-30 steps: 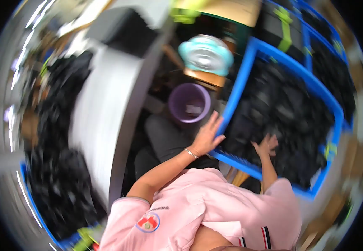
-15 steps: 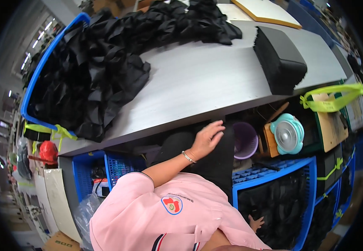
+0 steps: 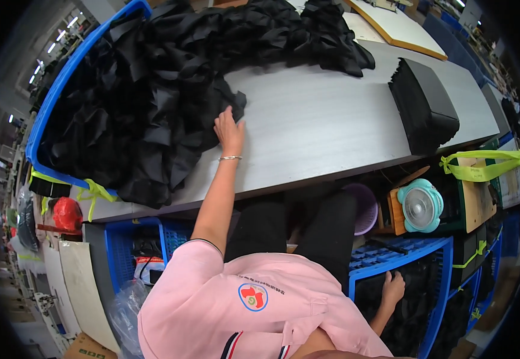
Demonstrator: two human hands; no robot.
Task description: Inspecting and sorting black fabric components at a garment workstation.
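L hand (image 3: 229, 131) is upper left of centre, at the near edge of the big black cloth pile (image 3: 152, 102). Its fingers point up the frame, slightly bent, tips against the cloth; can't tell if they pinch any. There's a bracelet (image 3: 230, 158) on that wrist.

R hand (image 3: 393, 289) is lower right, above the blue crate (image 3: 443, 287) w/ dark cloth in it. Its fingers look partly curled, thumb apart; can't tell if it's holding or touching anything (dark on dark down there).

The pile fills the upper left, partly inside a blue bin (image 3: 53, 113) and spreading along the far side of the grey table (image 3: 314, 125) to top centre. A neat black stack (image 3: 427, 107) sits upper right on the same table, well apart from the L hand.

Right of centre, below the table edge: purple bucket (image 3: 366, 209), then a turquoise fan (image 3: 420, 205) just beside it. A yellow-green strap (image 3: 481, 172) hangs nr the right edge. Pink shirt (image 3: 242, 299) takes up bottom centre, black trousers (image 3: 326, 227) above it.
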